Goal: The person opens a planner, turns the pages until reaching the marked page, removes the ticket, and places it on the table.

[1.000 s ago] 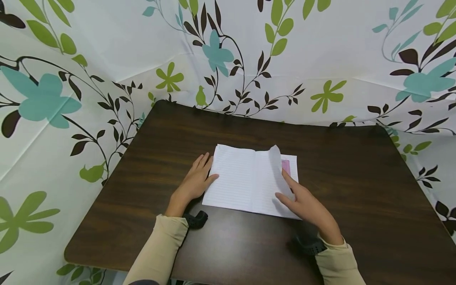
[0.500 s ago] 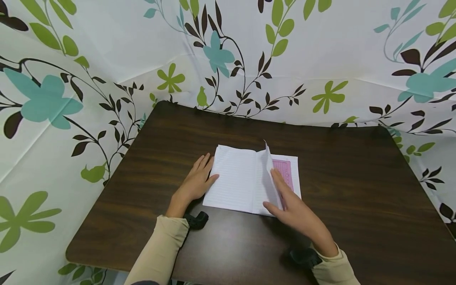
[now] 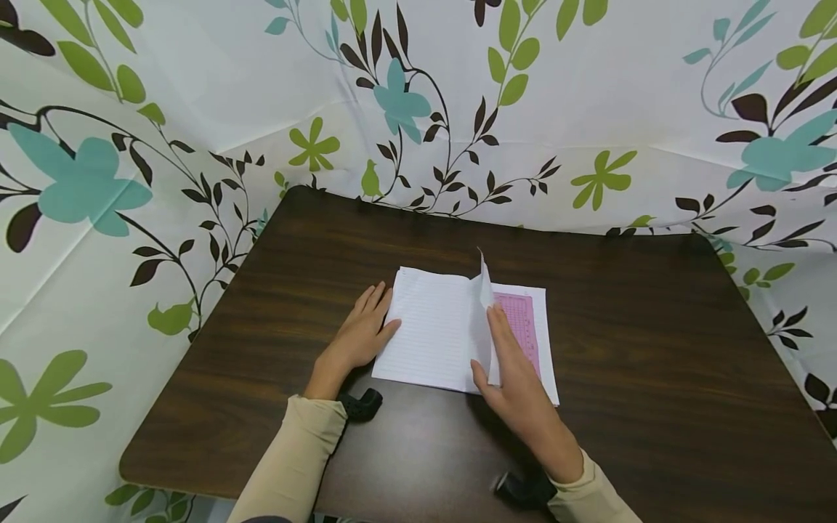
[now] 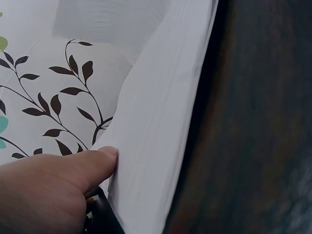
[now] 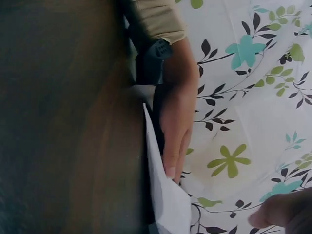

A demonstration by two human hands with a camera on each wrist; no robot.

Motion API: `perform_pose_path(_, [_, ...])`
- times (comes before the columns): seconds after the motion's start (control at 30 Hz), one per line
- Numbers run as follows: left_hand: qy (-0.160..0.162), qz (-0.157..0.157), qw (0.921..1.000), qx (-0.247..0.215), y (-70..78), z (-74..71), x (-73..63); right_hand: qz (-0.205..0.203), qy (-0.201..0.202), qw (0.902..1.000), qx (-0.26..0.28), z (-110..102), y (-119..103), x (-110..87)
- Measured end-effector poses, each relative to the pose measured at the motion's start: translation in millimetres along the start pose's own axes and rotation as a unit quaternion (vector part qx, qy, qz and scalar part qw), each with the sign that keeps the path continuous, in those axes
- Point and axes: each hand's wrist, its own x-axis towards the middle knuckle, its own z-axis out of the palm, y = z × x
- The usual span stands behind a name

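An open notebook (image 3: 425, 327) with lined white pages lies on the dark table. Its right-hand page (image 3: 482, 312) stands lifted near the spine, baring a pink printed panel (image 3: 521, 327) on the white surface beneath. My left hand (image 3: 356, 334) rests at the notebook's left edge, fingers straight and thumb on the page; the left wrist view shows that thumb (image 4: 97, 163) against the paper edge. My right hand (image 3: 516, 385) holds its straight fingers against the right side of the raised page, thumb spread toward the left. In the right wrist view only my right thumb (image 5: 275, 210) shows at the corner.
The brown wood-grain table (image 3: 654, 349) extends around the notebook. A white cloth (image 3: 229, 80) with leaf and flower prints hangs behind and beside it. Black wrist devices (image 3: 362, 404) sit at both wrists, under beige sleeves (image 3: 294, 450).
My right hand has moved left, swinging the notebook's right page up toward the spine. More of the pink panel underneath shows. My left hand has stayed in place.
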Motion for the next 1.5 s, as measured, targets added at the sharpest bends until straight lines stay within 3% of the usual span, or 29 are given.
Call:
perform_pose_path(0.23, [-0.007, -0.005, 1.0, 0.005, 0.4, 0.4, 0.5, -0.022, 0.018, 0.9996, 0.006, 7, 1, -2.4])
perform_pose_path(0.37, [0.001, -0.005, 1.0, 0.0, -1.1, 2.0, 1.6, -0.031, -0.01, 0.9994, -0.01, 14, 1, -5.4])
perform_pose_path(0.67, [0.008, -0.01, 0.9995, -0.03, -2.6, 2.3, 2.0, -0.042, -0.059, 0.9914, -0.109, 26, 4, -4.9])
perform_pose_path(0.87, [0.013, -0.006, 0.999, -0.042, -2.8, 2.4, 1.8, -0.052, -0.083, 0.9872, -0.126, 31, 8, -4.6])
perform_pose_path(1.37, [-0.012, -0.024, 0.9996, -0.005, -0.3, -1.2, 2.7, -0.03, -0.193, 0.9713, -0.136, 34, 8, -2.0])
perform_pose_path(1.43, [-0.012, -0.02, 0.9997, 0.004, 0.2, -1.6, 2.1, -0.019, -0.189, 0.9738, -0.125, 32, 9, -0.9])
perform_pose_path(1.5, [-0.012, -0.015, 0.9998, 0.01, 0.6, -1.1, 1.9, -0.011, -0.153, 0.982, -0.11, 27, 11, 1.0])
